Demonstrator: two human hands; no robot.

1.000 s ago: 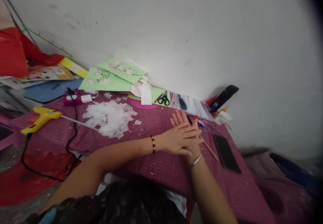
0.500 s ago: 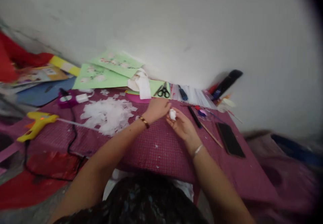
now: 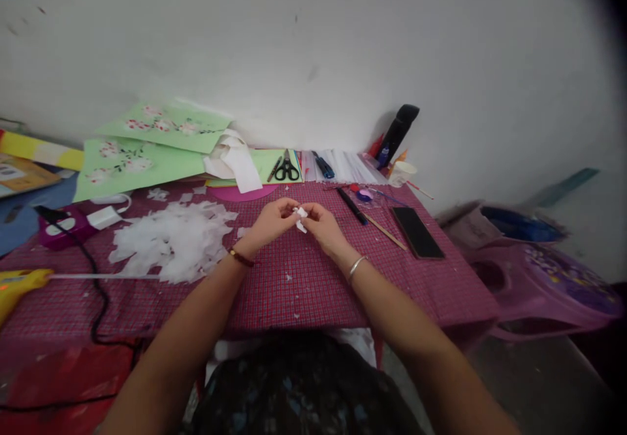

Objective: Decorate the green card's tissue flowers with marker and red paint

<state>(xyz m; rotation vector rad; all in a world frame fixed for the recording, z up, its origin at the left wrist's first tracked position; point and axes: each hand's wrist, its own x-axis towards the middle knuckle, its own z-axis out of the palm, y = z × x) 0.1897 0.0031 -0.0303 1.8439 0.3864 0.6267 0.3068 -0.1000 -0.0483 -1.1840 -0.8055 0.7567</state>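
Note:
Above the middle of the table, my left hand (image 3: 272, 223) and my right hand (image 3: 321, 226) meet, fingertips closed on a small crumpled white piece (image 3: 300, 216), perhaps paper or cloth. Its exact kind is too small to tell, and the fingers hide part of it. To the left of my left hand lies a heap of white cut pieces (image 3: 171, 239). Black-handled scissors (image 3: 287, 168) rest beyond my hands, beside a dark pen. A black marker (image 3: 351, 206) and a thin wooden stick (image 3: 386, 233) lie to the right of my right hand.
A yellow glue gun (image 3: 22, 285) with a glue stick lies at left, by a purple power strip (image 3: 66, 227) and black cord. Green painted sheets (image 3: 147, 161) lean on the wall. A phone (image 3: 417, 232) is at right, near a pink stool (image 3: 543, 291).
The view has swung to the right, so the table things appear further left. My left fingers have come onto the white piece, which earlier sat in my right hand alone.

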